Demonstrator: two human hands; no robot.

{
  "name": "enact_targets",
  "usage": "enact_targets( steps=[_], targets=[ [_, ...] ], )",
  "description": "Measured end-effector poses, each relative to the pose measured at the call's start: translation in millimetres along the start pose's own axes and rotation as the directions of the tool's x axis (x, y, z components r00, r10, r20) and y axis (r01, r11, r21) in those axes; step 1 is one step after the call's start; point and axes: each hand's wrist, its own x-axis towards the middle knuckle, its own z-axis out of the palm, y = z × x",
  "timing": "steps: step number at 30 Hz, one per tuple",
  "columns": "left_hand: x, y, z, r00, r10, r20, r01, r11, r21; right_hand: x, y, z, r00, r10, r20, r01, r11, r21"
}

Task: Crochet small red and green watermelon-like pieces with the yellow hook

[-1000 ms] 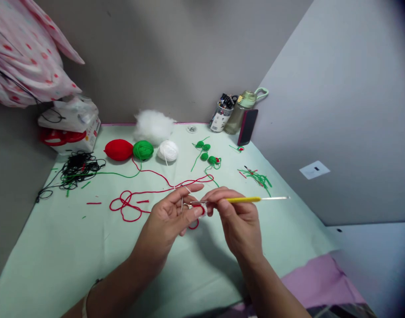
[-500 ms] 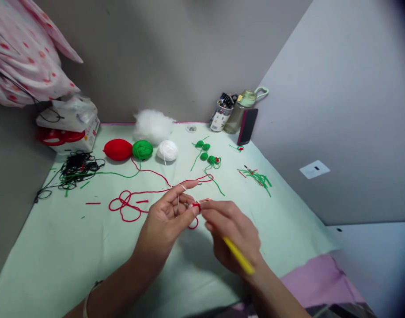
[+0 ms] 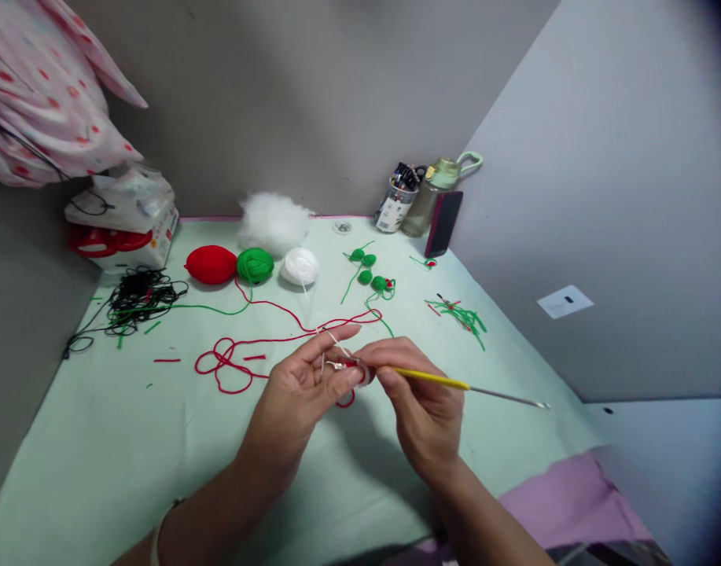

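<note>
My left hand point(image 3: 298, 393) pinches a small red and white crochet piece point(image 3: 365, 373) between thumb and fingers. White yarn point(image 3: 338, 343) runs over its raised index finger down to the piece. In my right hand point(image 3: 422, 401) is a crochet hook point(image 3: 443, 380) with a yellow grip, its shaft lying nearly level. One hooked metal end sticks out to the right past the hand; the other end meets the crochet piece, partly covered by fingers. A red strand point(image 3: 347, 399) hangs beneath the left hand.
Red point(image 3: 211, 265), green point(image 3: 255, 266) and white yarn balls point(image 3: 299, 267) sit behind the hands, before white stuffing point(image 3: 274, 218). Tangled black yarn point(image 3: 139, 300) lies left. Small green crochet balls point(image 3: 366, 267), yarn scraps point(image 3: 460, 314), a propped phone point(image 3: 443, 225) and a bottle point(image 3: 431, 196) stand or lie right.
The hook has swung from pointing down toward the wrist to nearly level, pointing right. My right hand has turned with it. More of the red and white piece shows.
</note>
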Motion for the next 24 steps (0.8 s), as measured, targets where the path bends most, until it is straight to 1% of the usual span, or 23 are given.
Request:
enact_targets(
  steps=[1,3,4,5,6,8,9,10,11,13,15,16,20,22,24],
  targets=[
    [1,-1,-0.3,1.0,-0.001,-0.008,0.001,1.0,-0.014,-3,-1,0,0.999,-0.053,0.008,0.054,0.994,-0.095],
    [2,0,-1.5,0.999,-0.051,-0.004,0.051,0.997,-0.065,-7,-2,-2,0.987,-0.151,0.055,0.16,0.952,-0.262],
    [3,0,-2.2,0.996,-0.086,0.005,0.086,0.991,-0.1,-7,-2,-3,0.982,-0.177,0.063,0.188,0.937,-0.295],
    [4,2,-3.0,0.993,-0.118,0.014,0.119,0.984,-0.136,-7,-2,-5,0.983,-0.176,0.045,0.182,0.942,-0.282],
    [5,3,-3.6,0.99,-0.142,0.021,0.143,0.976,-0.165,-5,-1,-6,0.989,-0.146,-0.001,0.142,0.965,-0.222],
    [6,4,-4.5,0.99,-0.139,0.011,0.139,0.972,-0.188,-1,0,-8,0.995,-0.01,-0.097,0.01,1.0,-0.001],
    [6,5,-4.6,0.993,-0.118,-0.003,0.115,0.977,-0.177,2,0,-8,0.991,0.065,-0.115,-0.052,0.992,0.112],
    [6,5,-4.6,0.996,-0.09,-0.013,0.087,0.985,-0.15,4,1,-8,0.987,0.122,-0.1,-0.101,0.976,0.195],
    [5,4,-4.5,0.998,-0.062,-0.016,0.06,0.992,-0.112,5,2,-7,0.985,0.157,-0.067,-0.137,0.961,0.239],
    [4,2,-4.2,1.0,-0.014,-0.008,0.014,0.999,-0.038,6,4,-5,0.984,0.177,-0.016,-0.167,0.953,0.252],
    [4,1,-4.2,1.0,0.012,0.011,-0.012,1.0,0.01,6,6,-4,0.981,0.194,-0.01,-0.183,0.944,0.274],
    [3,1,-4.2,1.0,0.015,0.014,-0.016,1.0,0.021,6,6,-4,0.976,0.216,-0.011,-0.202,0.929,0.311],
    [2,2,-3.6,1.0,0.002,0.006,-0.003,0.999,0.034,9,5,-7,0.949,0.316,0.014,-0.286,0.839,0.462],
    [1,4,-2.8,1.0,-0.003,-0.008,0.003,0.999,0.032,10,3,-9,0.946,0.324,0.02,-0.293,0.826,0.481],
    [0,6,-2.0,1.0,0.0,-0.019,0.0,0.999,0.033,9,1,-11,0.95,0.312,0.026,-0.288,0.836,0.467]
  ],
)
